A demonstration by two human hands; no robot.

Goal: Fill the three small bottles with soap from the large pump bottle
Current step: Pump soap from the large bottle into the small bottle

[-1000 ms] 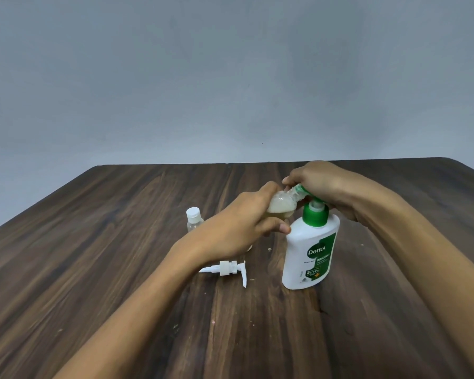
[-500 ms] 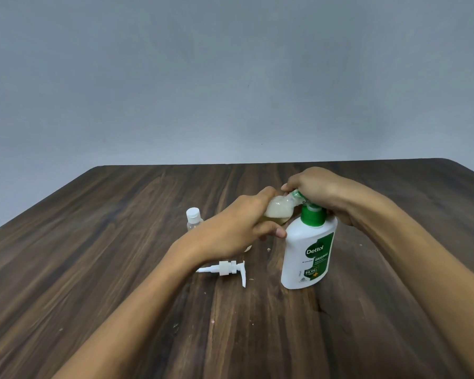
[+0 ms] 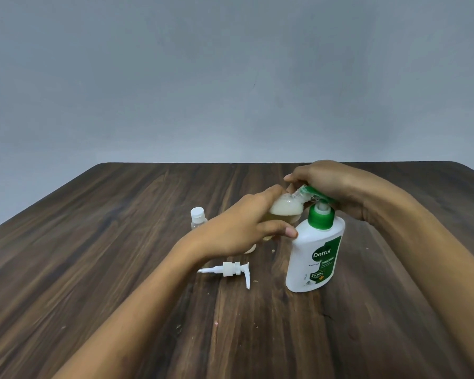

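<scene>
The large white Dettol pump bottle (image 3: 315,258) with a green collar stands upright, right of centre on the table. My right hand (image 3: 337,187) curls over its green pump head from above. My left hand (image 3: 238,231) grips a small clear bottle (image 3: 285,209) tilted with its mouth against the pump's nozzle; pale foamy soap shows inside it. A second small clear bottle (image 3: 197,218) with a white cap stands behind my left wrist. Another small bottle (image 3: 251,248) is mostly hidden under my left hand.
A loose white pump head with its tube (image 3: 230,269) lies on the dark wooden table (image 3: 121,269), just in front of my left wrist. A few small crumbs dot the wood. A plain grey wall rises beyond the table's far edge.
My right hand sank a little on the pump head half a second ago and has come back up slightly. Both grips are unchanged, and the small bottle stays at the nozzle.
</scene>
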